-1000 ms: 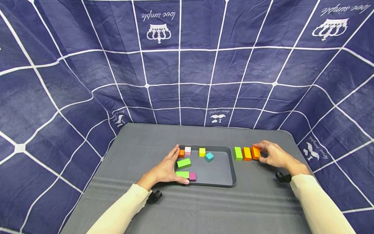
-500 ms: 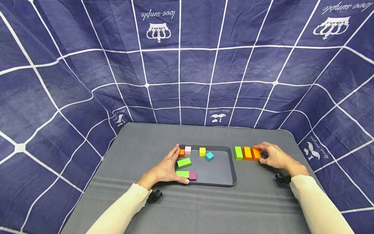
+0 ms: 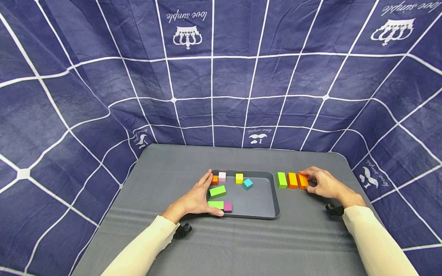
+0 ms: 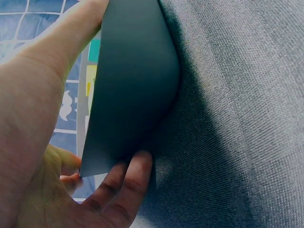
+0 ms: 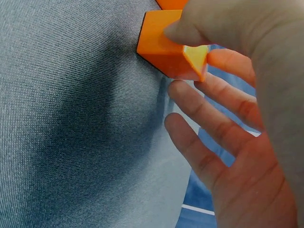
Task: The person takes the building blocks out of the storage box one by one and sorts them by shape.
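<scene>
My left hand point(image 3: 196, 197) spans the left end of the grey tray point(image 3: 256, 201), thumb along its front rim and fingers at the back left corner. In the left wrist view, fingertips point(image 4: 140, 166) curl at the tray's edge. At the right, my right hand point(image 3: 324, 184) pinches an orange block point(image 3: 302, 181) between thumb and fingers. The right wrist view has the thumb on one face of this block point(image 5: 164, 35), with other fingers spread beside it. It ends a row with a yellow-orange block point(image 3: 292, 180) and a green block point(image 3: 281, 180).
Inside the tray lie two green blocks point(image 3: 218, 191), an orange cube point(image 3: 214, 180), a pink cube point(image 3: 222, 176), a yellow cube point(image 3: 239, 178), a blue cube point(image 3: 247, 184) and a purple cube point(image 3: 227, 207). A blue cloth point(image 3: 231, 80) with white lines hangs behind the grey table point(image 3: 241, 245).
Since a second ago, the orange block in my right hand has shifted slightly and sits straighter beside the row. My left hand and the tray stay where they were.
</scene>
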The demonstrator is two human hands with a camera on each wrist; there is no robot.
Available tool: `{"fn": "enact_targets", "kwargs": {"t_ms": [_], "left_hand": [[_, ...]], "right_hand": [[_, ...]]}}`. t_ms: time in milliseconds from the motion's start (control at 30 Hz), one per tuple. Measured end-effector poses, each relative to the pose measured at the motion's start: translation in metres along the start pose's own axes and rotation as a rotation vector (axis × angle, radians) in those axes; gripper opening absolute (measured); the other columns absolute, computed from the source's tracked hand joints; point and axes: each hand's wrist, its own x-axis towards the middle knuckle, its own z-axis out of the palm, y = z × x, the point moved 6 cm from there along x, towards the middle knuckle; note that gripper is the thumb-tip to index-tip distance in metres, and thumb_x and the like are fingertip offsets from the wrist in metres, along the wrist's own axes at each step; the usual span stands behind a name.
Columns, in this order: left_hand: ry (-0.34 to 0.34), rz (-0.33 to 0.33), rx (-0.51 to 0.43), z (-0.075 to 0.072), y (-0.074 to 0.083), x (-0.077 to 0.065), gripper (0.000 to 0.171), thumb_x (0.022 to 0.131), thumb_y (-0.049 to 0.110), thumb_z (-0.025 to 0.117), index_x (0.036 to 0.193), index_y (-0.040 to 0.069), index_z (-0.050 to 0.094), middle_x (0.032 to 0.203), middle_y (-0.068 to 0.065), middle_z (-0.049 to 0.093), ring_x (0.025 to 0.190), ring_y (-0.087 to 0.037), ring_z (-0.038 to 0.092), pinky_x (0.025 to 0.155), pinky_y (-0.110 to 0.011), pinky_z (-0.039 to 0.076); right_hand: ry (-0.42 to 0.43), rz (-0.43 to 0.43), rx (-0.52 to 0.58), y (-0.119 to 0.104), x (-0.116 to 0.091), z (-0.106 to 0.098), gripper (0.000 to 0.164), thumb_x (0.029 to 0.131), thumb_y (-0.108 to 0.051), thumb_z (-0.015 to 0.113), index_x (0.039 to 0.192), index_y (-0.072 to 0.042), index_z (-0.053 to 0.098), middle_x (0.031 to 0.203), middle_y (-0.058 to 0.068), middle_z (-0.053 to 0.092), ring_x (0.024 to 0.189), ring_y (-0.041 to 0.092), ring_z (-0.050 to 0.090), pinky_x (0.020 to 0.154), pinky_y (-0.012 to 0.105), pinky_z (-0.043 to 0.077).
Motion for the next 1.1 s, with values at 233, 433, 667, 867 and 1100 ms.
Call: {"fn": "enact_targets", "kwargs": {"t_ms": [233, 433, 667, 867, 1100], "left_hand": [[-0.002, 0.010, 0.005, -0.001, 0.002, 0.001, 0.159, 0.076, 0.065, 0.107, 0.188, 0.008, 0.011, 0.200, -0.007, 0.004, 0.178, -0.049, 0.032, 0.141, -0.066, 0.043], [0.000, 0.013, -0.007, -0.004, 0.004, 0.000, 0.159, 0.075, 0.065, 0.108, 0.188, 0.008, 0.012, 0.200, -0.006, 0.004, 0.179, -0.047, 0.030, 0.141, -0.066, 0.042], [-0.003, 0.011, -0.006, -0.004, 0.003, 0.000, 0.160, 0.074, 0.065, 0.108, 0.188, 0.009, 0.011, 0.200, -0.006, 0.003, 0.178, -0.049, 0.032, 0.140, -0.067, 0.044], [-0.008, 0.018, -0.027, -0.004, 0.002, -0.001, 0.161, 0.073, 0.061, 0.110, 0.188, 0.007, 0.012, 0.200, -0.008, 0.002, 0.177, -0.050, 0.032, 0.140, -0.068, 0.043], [-0.024, 0.059, -0.053, -0.005, -0.001, -0.001, 0.160, 0.072, 0.060, 0.111, 0.186, 0.000, 0.015, 0.200, -0.008, 0.002, 0.179, -0.046, 0.030, 0.142, -0.064, 0.041]], "right_hand": [[0.021, -0.003, -0.035, -0.003, -0.001, -0.005, 0.059, 0.089, -0.004, 0.094, 0.144, 0.008, 0.076, 0.135, 0.024, 0.077, 0.112, 0.038, 0.083, 0.098, 0.059, 0.072], [0.078, -0.030, -0.111, -0.015, 0.001, -0.011, 0.059, 0.089, -0.011, 0.094, 0.144, 0.003, 0.078, 0.137, 0.022, 0.078, 0.125, 0.046, 0.078, 0.109, 0.072, 0.063], [0.114, -0.093, -0.117, -0.046, 0.012, -0.013, 0.058, 0.091, -0.005, 0.088, 0.149, -0.002, 0.077, 0.144, 0.019, 0.075, 0.130, 0.043, 0.076, 0.110, 0.067, 0.063], [0.091, -0.140, -0.120, -0.080, 0.026, -0.001, 0.058, 0.096, -0.007, 0.088, 0.153, -0.009, 0.076, 0.151, 0.012, 0.072, 0.133, 0.036, 0.075, 0.111, 0.061, 0.065], [0.032, -0.216, -0.112, -0.125, 0.045, 0.018, 0.059, 0.101, -0.014, 0.089, 0.158, -0.015, 0.073, 0.155, 0.006, 0.071, 0.136, 0.030, 0.076, 0.110, 0.055, 0.068]]}}
